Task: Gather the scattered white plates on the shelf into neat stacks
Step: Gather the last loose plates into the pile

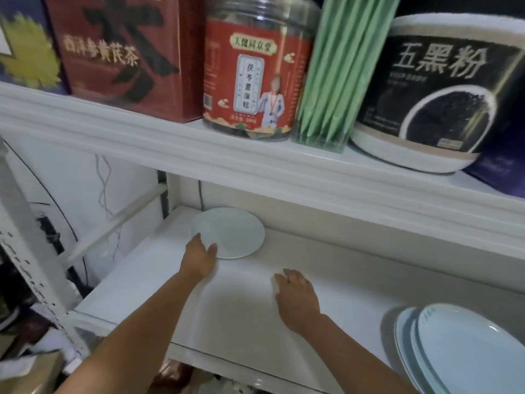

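A: What were the left fingers (196,241) doing?
B: They lay nearly straight and a little apart, tips on the near left rim of the plate (235,231). The thumb was splayed to the right and touched the same rim. Nothing was curled round it, so I'd call it a touch, not a grip. The left hand (199,258) sat just left of the frame's centre.
A: And the right fingers (282,278)?
B: Loosely bent, holding nothing. The right hand (297,300) rested palm down on the shelf (159,282), right of centre and well apart from the plate.
A: Where was the plate?
B: Alone and flat on the shelf, in its back left corner, just above mid-frame. The stack (466,345) was at the lower right, near the shelf's front edge. Its plates overlapped rather than sat squared up.
A: How would the plate handle?
B: My guess was glazed ceramic: stiff, fairly heavy, smooth and slippery. It would likely chip if knocked on the upper shelf (255,166) or dropped onto the stack. Lying flat, it offered no gap for fingers beneath.
A: So where to take hold?
B: At the near rim, I judged, with the thumb on top and the fingers hooked under the lip once it was tipped or slid forward. The upper shelf left little headroom, so sliding first looked safer than lifting. It would then want a gentle landing on the stack, rims lined up.
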